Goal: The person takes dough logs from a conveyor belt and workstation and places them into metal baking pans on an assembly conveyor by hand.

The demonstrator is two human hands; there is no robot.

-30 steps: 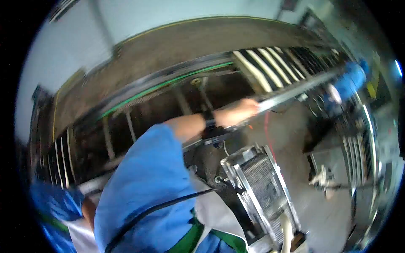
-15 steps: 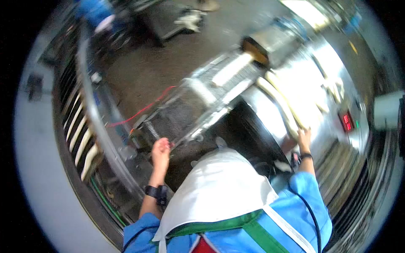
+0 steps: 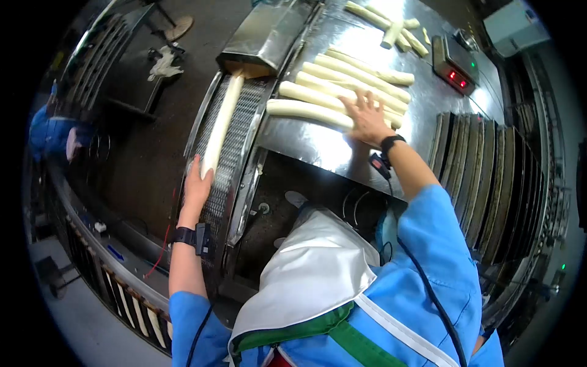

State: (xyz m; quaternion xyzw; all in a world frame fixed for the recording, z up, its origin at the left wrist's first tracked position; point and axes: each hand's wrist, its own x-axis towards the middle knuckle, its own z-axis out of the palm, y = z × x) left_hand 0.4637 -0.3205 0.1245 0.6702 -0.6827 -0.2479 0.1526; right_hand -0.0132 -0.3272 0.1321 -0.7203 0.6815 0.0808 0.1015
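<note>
My left hand (image 3: pixel 197 186) is cupped round the near end of a long pale dough roll (image 3: pixel 222 119), its thumb on one side and fingers on the other. That roll lies lengthwise on the mesh conveyor (image 3: pixel 235 147), its far end at the mouth of a metal housing (image 3: pixel 264 37). On the steel table (image 3: pixel 299 144), my right hand (image 3: pixel 368 119) rests with fingers spread over the near ends of several dough rolls (image 3: pixel 327 92) laid side by side. Its palm hides part of them.
Shorter dough pieces (image 3: pixel 391 30) lie crosswise at the table's far side. A scale (image 3: pixel 454 64) with a red display stands at the right, near stacked long trays (image 3: pixel 483 177). Another person's blue sleeve (image 3: pixel 46 131) shows far left, beyond a curved rail (image 3: pixel 116 257).
The view has turned. My left hand has gone from the conveyor's near end to the dough roll, which extends further out. My right hand has moved from one roll's end to lie across several.
</note>
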